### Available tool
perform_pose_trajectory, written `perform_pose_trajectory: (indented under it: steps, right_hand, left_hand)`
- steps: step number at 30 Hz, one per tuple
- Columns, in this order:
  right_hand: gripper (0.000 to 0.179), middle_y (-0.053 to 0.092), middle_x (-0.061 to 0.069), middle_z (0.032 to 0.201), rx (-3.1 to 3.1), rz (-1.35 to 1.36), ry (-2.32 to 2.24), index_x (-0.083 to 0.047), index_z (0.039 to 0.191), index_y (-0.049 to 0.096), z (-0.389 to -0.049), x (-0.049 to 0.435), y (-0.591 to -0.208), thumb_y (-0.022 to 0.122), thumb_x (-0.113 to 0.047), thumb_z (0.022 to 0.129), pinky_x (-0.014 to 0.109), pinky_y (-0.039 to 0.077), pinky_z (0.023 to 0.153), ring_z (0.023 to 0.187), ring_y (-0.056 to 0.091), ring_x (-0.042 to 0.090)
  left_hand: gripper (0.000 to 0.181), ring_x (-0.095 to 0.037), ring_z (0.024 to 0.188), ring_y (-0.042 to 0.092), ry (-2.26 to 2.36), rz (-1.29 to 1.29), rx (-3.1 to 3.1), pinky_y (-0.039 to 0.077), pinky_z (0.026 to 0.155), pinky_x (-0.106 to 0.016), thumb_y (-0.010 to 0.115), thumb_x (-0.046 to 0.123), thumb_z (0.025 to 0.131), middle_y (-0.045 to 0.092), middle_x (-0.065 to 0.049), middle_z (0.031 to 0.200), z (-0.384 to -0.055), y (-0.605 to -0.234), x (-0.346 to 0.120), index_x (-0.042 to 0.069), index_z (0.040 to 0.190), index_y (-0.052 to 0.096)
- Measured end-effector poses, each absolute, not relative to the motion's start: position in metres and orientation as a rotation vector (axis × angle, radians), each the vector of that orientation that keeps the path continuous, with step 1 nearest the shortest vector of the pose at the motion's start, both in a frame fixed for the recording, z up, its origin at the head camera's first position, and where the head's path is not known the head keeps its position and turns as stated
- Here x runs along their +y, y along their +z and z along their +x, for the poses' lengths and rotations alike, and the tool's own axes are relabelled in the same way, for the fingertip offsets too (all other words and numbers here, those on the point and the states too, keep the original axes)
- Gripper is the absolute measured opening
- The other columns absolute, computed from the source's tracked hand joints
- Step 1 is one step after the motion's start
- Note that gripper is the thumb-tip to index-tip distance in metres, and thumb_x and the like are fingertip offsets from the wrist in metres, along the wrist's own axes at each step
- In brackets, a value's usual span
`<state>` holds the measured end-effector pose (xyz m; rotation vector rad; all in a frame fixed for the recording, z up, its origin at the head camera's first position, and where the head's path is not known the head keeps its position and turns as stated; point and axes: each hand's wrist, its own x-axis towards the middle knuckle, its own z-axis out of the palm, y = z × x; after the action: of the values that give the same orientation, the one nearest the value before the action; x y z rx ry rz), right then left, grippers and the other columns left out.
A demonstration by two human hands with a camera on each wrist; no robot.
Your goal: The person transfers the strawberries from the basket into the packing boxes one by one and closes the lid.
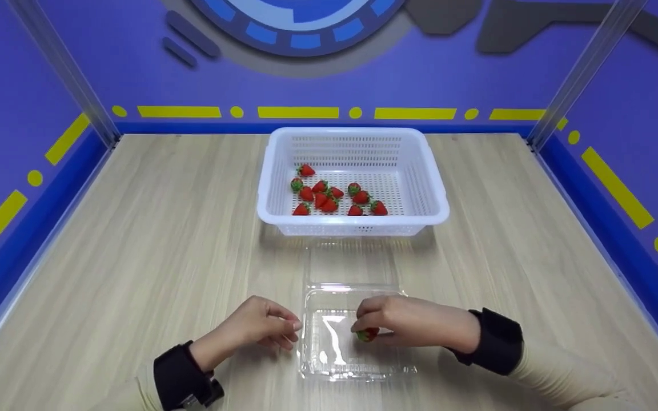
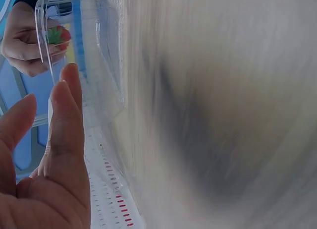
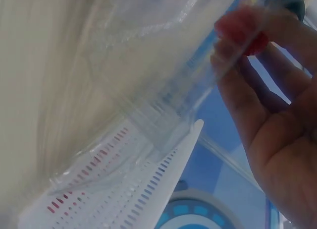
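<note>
A strawberry (image 1: 367, 335) with green leaves is pinched between the thumb and fingers of my right hand (image 1: 400, 321). That hand is over the right part of a clear plastic clamshell box (image 1: 313, 365), whose lid (image 1: 352, 262) lies folded back toward the basket. In the right wrist view the red fruit (image 3: 242, 30) shows between the fingertips, partly seen through the clear wall. My left hand (image 1: 263, 323) hovers by the box's left edge, its fingers loosely extended and the thumb apart. Nothing is between them in the left wrist view, where the strawberry (image 2: 59, 36) appears beyond the box wall.
A white perforated basket (image 1: 353, 219) stands behind the box, with several strawberries (image 1: 329, 202) on its floor, mostly toward the left and front. The wood-grain table (image 1: 192, 240) is bounded by blue panels (image 1: 352, 91) at the back and both sides.
</note>
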<state>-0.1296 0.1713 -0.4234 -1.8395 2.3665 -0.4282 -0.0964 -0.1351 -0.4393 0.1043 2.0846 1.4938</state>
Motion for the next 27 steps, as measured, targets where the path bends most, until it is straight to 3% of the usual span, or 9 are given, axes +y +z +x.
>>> perform_pose_trajectory:
  steps: [8, 13, 21, 27]
  right_hand:
    - [0.025, 0.07, 0.001, 0.098, 2.351, -1.808, -0.301, -0.01, 0.109, 0.076, -0.124, 0.168, -0.435, 0.079, -0.006, 0.085, 0.012, 0.053, 0.08, 0.089, 0.065, 0.007]
    - [0.028, 0.071, 0.0, 0.1, 2.333, -1.771, -0.278, -0.012, 0.109, 0.076, -0.123, 0.164, -0.439, 0.079, -0.005, 0.083, 0.011, 0.053, 0.08, 0.089, 0.066, 0.006]
    - [0.027, 0.07, -0.002, 0.096, 2.322, -1.765, -0.305, -0.014, 0.108, 0.077, -0.124, 0.164, -0.441, 0.078, -0.003, 0.083, 0.008, 0.051, 0.078, 0.086, 0.064, 0.004]
    - [0.025, 0.07, -0.001, 0.096, 2.324, -1.746, -0.303, -0.013, 0.107, 0.076, -0.125, 0.163, -0.442, 0.077, -0.004, 0.084, 0.009, 0.051, 0.078, 0.085, 0.064, 0.005]
  left_hand:
    - [0.023, -0.008, 0.064, 0.074, 1.551, 0.142, 2.039, 0.064, 0.065, -0.025, 0.073, 0.009, 0.09, 0.079, -0.021, 0.087, -0.094, -0.446, -0.13, -0.01, 0.101, 0.074]
    - [0.022, -0.005, 0.062, 0.072, 1.544, 0.129, 2.023, 0.062, 0.06, -0.023, 0.074, 0.009, 0.09, 0.079, -0.021, 0.087, -0.093, -0.45, -0.129, -0.01, 0.102, 0.074]
    - [0.02, -0.003, 0.06, 0.068, 1.582, 0.076, 1.951, 0.058, 0.056, -0.017, 0.073, 0.008, 0.091, 0.079, -0.007, 0.081, -0.093, -0.452, -0.126, -0.008, 0.102, 0.072]
    - [0.017, -0.002, 0.058, 0.067, 1.597, 0.069, 1.954, 0.057, 0.055, -0.016, 0.072, 0.005, 0.09, 0.079, -0.006, 0.079, -0.094, -0.453, -0.124, -0.008, 0.1, 0.071]
